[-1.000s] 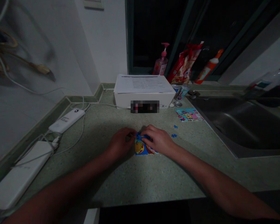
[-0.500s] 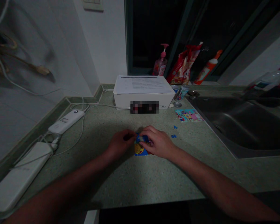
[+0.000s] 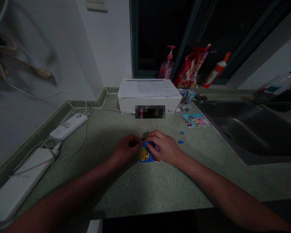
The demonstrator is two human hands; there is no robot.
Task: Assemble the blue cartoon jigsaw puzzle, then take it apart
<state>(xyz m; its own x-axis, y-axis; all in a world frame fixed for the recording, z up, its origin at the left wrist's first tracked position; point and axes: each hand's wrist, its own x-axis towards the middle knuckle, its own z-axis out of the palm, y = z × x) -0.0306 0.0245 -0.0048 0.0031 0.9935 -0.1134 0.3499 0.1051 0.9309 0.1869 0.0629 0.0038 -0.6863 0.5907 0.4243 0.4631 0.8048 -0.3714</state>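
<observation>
The L hand and R hand are close tog. over a small blue puzzle w/ a yellow round thing on it, in the mid. of the green counter. The L hand has its thumb & finger tips near each other, right by a little blue bit at the puzzle's far L part. The R hand is bent over the puzzle's R side & hides some of it, w/ its thumb tip next to the same bit. It's dark & tiny there, so can't tell if either hand is pinching the bit

To the R of the R hand, 2 loose blue pcs lie on the counter, one a bit farther than the other. Farther still is a bright pic card, near the L edge of the metal sink. On the far side is a big white box w/ a paper on top, & a can just R of it. Over on the L lie a white power bank & a long white block w/ cords
</observation>
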